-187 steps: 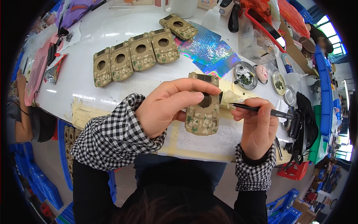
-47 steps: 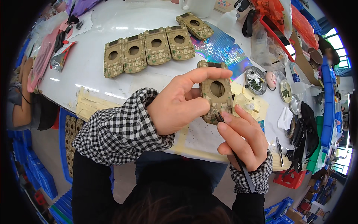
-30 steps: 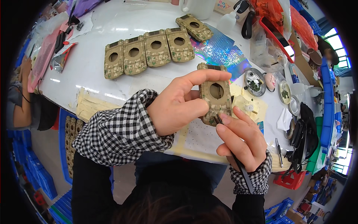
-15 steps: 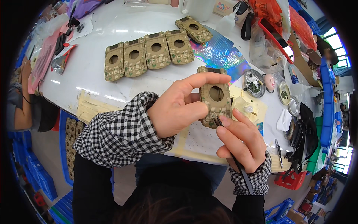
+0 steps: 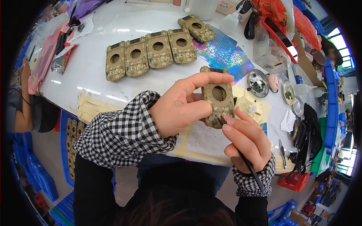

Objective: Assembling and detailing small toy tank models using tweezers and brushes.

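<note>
Cluttered white worktable [image 5: 98,64] here; left hand [image 5: 181,107] pinches a camo tank hull [image 5: 217,97] just above it, right hand [image 5: 245,141] grips black tweezers [image 5: 241,154], tip touching the hull's lower edge.

Both forearms rise from the lower edge in checked cuffs. The left hand [image 5: 181,109] sits mid-frame, fingers curled in a grip — index stretched rightward, thumb pressed in. The right hand [image 5: 245,141], just lower right, pinches closed — fingertips angled up-left.
</note>
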`<act>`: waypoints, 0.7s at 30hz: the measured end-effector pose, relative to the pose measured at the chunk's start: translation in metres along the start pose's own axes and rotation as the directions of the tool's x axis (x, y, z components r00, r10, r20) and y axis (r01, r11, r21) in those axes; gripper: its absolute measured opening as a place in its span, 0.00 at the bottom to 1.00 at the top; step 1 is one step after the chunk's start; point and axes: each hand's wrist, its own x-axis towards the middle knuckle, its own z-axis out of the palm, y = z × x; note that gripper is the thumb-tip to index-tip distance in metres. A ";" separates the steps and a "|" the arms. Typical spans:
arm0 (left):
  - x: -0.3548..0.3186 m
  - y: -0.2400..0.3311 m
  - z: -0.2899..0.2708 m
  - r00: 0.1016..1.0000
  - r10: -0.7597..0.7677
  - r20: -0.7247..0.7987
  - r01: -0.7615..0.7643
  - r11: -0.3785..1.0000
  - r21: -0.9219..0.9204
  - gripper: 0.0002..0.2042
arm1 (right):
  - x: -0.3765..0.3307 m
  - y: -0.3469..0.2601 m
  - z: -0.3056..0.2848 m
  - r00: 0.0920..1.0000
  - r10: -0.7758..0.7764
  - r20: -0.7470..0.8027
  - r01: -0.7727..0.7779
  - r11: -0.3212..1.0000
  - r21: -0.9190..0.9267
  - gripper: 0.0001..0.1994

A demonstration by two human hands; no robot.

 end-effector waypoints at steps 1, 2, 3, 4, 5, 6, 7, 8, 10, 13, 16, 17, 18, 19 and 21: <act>0.000 0.000 0.000 1.000 -0.001 -0.005 0.001 1.000 0.007 0.31 | 0.000 0.000 0.000 1.000 0.000 -0.001 0.000 1.000 0.002 0.17; 0.000 0.000 0.000 1.000 0.005 -0.004 -0.005 1.000 0.010 0.31 | 0.000 0.000 0.000 1.000 0.001 -0.002 -0.001 1.000 0.000 0.17; 0.000 -0.001 0.000 1.000 0.010 -0.004 -0.010 1.000 0.014 0.31 | 0.001 0.000 0.001 1.000 0.002 -0.003 -0.002 1.000 -0.002 0.17; 0.000 -0.001 0.000 1.000 0.016 -0.004 -0.016 1.000 0.017 0.31 | 0.001 -0.001 0.001 1.000 0.004 -0.003 -0.004 1.000 -0.001 0.17; 0.000 -0.001 0.000 1.000 0.014 -0.001 -0.014 1.000 0.022 0.31 | 0.001 -0.001 0.001 1.000 0.006 -0.004 -0.006 1.000 -0.001 0.17; 0.001 -0.001 0.000 1.000 0.012 0.002 -0.012 1.000 0.027 0.31 | 0.000 -0.001 0.000 1.000 0.009 -0.006 -0.009 1.000 -0.001 0.17; 0.001 -0.001 0.000 1.000 0.010 0.004 -0.010 0.999 0.033 0.31 | 0.000 -0.001 0.000 1.000 0.009 -0.004 -0.009 1.000 -0.003 0.17; 0.001 -0.001 0.000 1.000 0.016 0.007 -0.017 0.999 0.033 0.31 | 0.000 -0.001 0.000 1.000 0.008 -0.002 -0.008 1.000 -0.005 0.17; 0.001 -0.002 0.000 0.999 0.029 0.014 -0.030 0.999 0.034 0.30 | 0.000 -0.001 0.000 1.000 0.009 0.001 -0.009 1.000 -0.009 0.17; 0.001 -0.002 -0.001 0.999 0.047 0.019 -0.048 0.998 0.052 0.30 | 0.000 -0.001 0.000 1.000 0.006 0.002 -0.006 1.000 -0.009 0.17; 0.001 -0.004 -0.002 0.999 0.044 0.018 -0.045 0.998 0.045 0.30 | 0.000 0.000 0.001 1.000 -0.002 0.003 0.002 1.000 -0.010 0.17; 0.001 -0.004 -0.002 0.999 0.046 0.019 -0.046 0.998 0.046 0.30 | 0.001 -0.001 0.001 1.000 -0.002 0.006 0.002 1.000 -0.015 0.17; 0.001 -0.004 -0.002 0.999 0.047 0.019 -0.048 0.998 0.048 0.30 | 0.001 -0.001 0.000 1.000 -0.002 0.009 0.002 1.000 -0.020 0.17; 0.001 -0.005 -0.002 0.999 0.049 0.020 -0.050 0.998 0.050 0.30 | 0.001 -0.001 0.000 1.000 -0.003 0.009 0.003 1.000 -0.020 0.18; 0.002 -0.005 -0.002 0.998 0.058 0.023 -0.059 0.997 0.051 0.30 | 0.002 -0.002 0.000 1.000 -0.005 0.007 0.005 1.000 -0.021 0.18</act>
